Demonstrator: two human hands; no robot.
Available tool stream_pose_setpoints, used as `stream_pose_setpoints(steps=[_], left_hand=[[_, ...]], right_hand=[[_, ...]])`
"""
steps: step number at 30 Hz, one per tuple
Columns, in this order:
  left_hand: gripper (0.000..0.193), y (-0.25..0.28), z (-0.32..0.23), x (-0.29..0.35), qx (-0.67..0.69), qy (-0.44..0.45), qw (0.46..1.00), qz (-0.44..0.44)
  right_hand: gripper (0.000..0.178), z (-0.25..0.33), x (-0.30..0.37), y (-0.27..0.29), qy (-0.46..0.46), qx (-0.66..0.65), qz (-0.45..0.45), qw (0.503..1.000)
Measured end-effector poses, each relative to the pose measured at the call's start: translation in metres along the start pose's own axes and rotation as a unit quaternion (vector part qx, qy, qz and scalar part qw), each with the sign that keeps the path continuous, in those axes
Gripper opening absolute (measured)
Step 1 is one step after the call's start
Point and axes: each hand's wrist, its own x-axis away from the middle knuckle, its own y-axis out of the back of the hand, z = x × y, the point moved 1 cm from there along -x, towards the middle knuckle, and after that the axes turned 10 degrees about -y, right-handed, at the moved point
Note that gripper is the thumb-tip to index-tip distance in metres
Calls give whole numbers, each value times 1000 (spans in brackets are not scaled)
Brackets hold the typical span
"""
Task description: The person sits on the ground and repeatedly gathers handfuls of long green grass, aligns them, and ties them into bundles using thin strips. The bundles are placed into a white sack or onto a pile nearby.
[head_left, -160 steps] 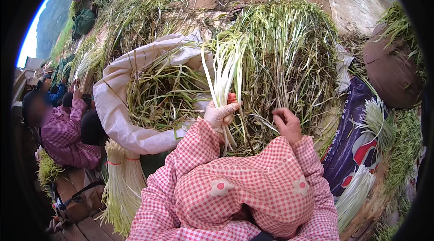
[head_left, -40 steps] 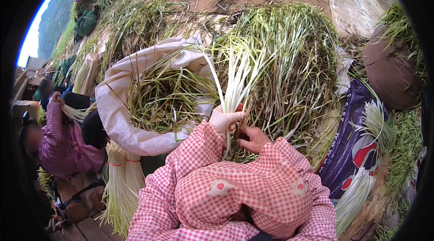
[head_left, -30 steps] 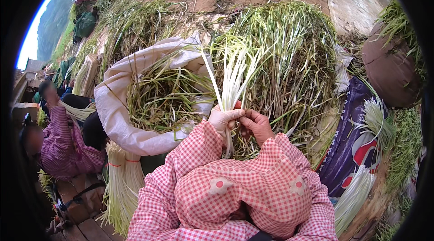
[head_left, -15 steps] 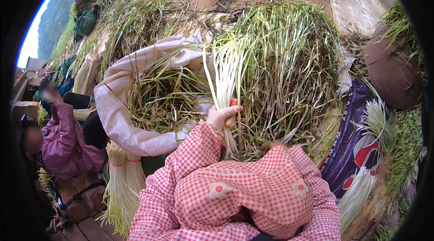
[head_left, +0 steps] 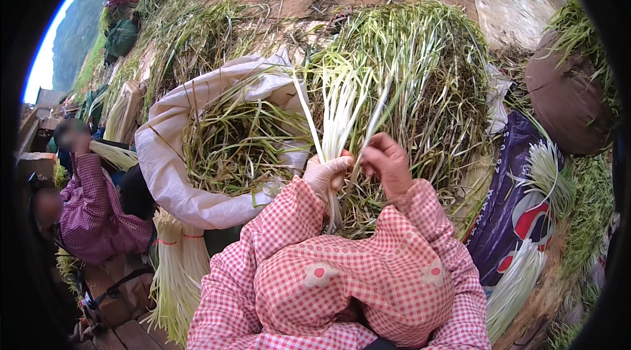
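Note:
My left hand, in a thin pale glove, is closed around a bunch of long white-and-green chive-like stalks. Their white lengths fan upward, and the lower ends stick out below my fist. Just to the right, my bare right hand pinches a single pale stalk that slants up beside the bunch. Beyond both hands spreads a thick heap of green and withered stalks.
Left of my hands stands a white sack with trimmed leaves inside. Tied pale bundles hang near my left elbow. To the right lie a purple sack, loose pale bundles and a brown sack. Another person sits at far left.
My right hand has risen from low by the heap's near edge to beside my left hand, now with a stalk in its fingers. My left hand keeps its grip on the bunch.

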Motion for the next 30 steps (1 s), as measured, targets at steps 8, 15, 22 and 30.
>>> stream_pose_setpoints(steps=[8,15,22,30], left_hand=[[14,3,-27,7,-126,-36,986,-108],[22,-20,-28,17,-158,-93,983,15],[26,-17,-14,11,-121,-37,991,39],[23,-17,-8,9,-45,-69,997,0]], right_hand=[[19,24,8,30,77,-62,-52,994],[22,7,13,0,-18,46,47,998],[19,3,12,-5,43,46,-26,998],[13,-13,11,-8,31,-131,-18,991]])
